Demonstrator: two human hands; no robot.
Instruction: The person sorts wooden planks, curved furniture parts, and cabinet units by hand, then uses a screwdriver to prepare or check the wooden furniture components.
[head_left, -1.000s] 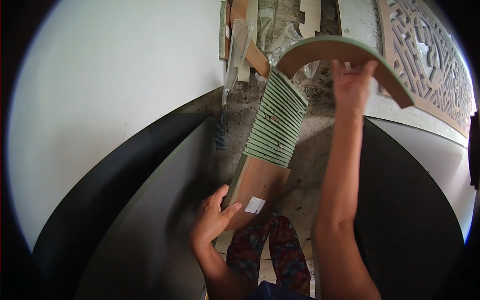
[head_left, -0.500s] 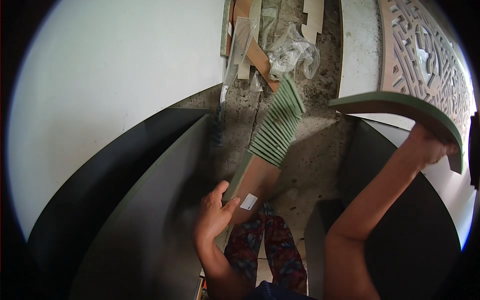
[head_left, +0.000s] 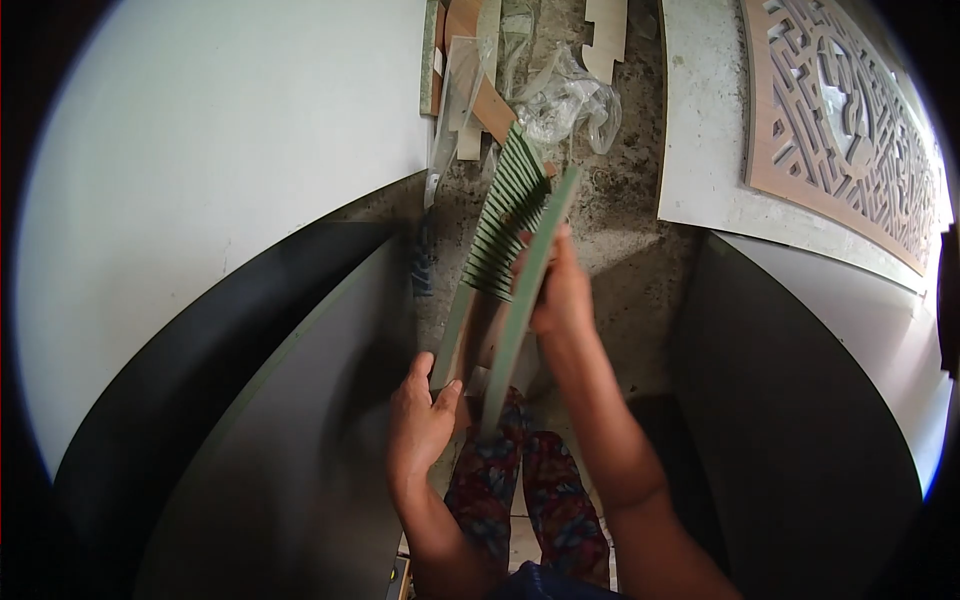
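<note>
My left hand (head_left: 422, 418) is closed on the near end of a grooved board (head_left: 495, 240), thumb on its face and fingers along the green edge. Rows of parallel cuts cross the far half of that board, which tilts away over the floor. A second green-edged board (head_left: 527, 305) stands on edge in front of it, seen as a narrow strip. My right hand (head_left: 562, 285) grips this board from its right side, with some fingers hidden behind it. The second board overlaps the grooved one in this view and covers part of its plain near half.
Dark panels (head_left: 300, 400) stand on the left, and another dark panel (head_left: 800, 370) on the right. A large white panel (head_left: 230, 120) fills the upper left. Crumpled clear plastic (head_left: 570, 105) and wood offcuts lie ahead on the stained floor. A carved lattice panel (head_left: 790, 120) is at upper right.
My right hand has swung the second board from the far right in to the middle, beside the grooved board. The grooved board has shifted slightly left in my left hand.
</note>
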